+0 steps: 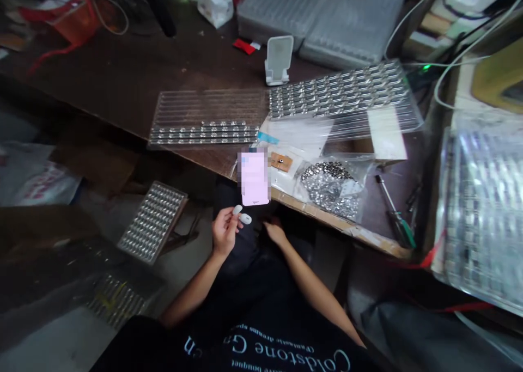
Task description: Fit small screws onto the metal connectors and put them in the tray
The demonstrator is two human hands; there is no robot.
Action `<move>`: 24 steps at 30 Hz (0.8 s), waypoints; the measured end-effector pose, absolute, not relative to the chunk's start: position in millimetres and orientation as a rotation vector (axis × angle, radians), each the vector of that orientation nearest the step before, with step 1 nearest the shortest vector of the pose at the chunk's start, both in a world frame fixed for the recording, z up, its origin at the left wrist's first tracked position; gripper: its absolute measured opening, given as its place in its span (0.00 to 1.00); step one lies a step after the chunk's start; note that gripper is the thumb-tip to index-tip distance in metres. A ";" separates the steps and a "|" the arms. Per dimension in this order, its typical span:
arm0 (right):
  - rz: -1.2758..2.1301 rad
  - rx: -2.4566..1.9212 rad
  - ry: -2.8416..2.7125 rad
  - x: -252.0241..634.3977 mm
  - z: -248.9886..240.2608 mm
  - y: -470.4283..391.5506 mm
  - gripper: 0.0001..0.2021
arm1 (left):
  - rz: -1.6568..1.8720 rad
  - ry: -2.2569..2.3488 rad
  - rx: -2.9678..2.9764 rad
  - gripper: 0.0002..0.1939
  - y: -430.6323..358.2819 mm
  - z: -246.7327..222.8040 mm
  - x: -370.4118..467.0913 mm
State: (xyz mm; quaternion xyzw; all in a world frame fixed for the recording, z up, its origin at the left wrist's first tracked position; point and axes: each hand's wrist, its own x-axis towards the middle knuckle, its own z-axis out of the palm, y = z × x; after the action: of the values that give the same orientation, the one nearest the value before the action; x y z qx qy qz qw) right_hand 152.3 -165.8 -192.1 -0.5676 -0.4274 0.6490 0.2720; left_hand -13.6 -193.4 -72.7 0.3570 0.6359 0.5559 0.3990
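Observation:
My left hand [224,229] is closed on a small white rounded case [245,218], with a second white piece [237,209] at its fingertips. Just beyond these pieces, a phone [255,178] with a bright pinkish, partly blurred screen lies at the table's front edge. My right hand [274,232] is low in front of the table, near my lap; its fingers are in shadow, and whether they hold anything is unclear. A clear bag of small metal parts [333,189] lies to the right of the phone, beside a small orange-brown block [281,162].
Clear trays with rows of metal parts lie on the table, one at left [204,135] and one at right [339,91]. A white stand [279,59] is behind them. A green-handled screwdriver [402,227] lies at right. Another filled tray [153,222] is low at left.

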 end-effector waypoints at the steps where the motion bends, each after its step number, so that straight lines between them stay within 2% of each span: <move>1: 1.732 -1.542 -1.157 151.3 -191.8 -163.2 0.08 | 1.419 1.599 0.901 0.25 -193.4 -74.1 -14.5; 7: 1.683 -1.586 -1.284 148.7 -184.2 -158.6 0.10 | 1.496 1.515 0.840 0.23 -196.2 -81.9 -20.6; 12: 1.655 -1.576 -1.359 159.7 -159.6 -164.8 0.09 | 1.532 1.464 0.802 0.21 -199.9 -82.8 -21.4; 16: 1.667 -1.540 -1.364 179.5 -123.6 -166.4 0.14 | 1.546 1.464 0.793 0.21 -200.2 -81.9 -23.7; 24: 1.608 -1.251 -1.503 218.0 -15.8 -155.9 0.14 | 1.542 1.461 0.770 0.22 -201.7 -85.9 -27.5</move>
State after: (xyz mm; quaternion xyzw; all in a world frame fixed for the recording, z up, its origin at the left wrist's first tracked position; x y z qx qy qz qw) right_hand 218.0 -155.9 -15.8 -0.4714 -0.5664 0.6057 0.3001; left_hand -27.5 -201.7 -85.9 0.3082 0.5848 0.6170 0.4269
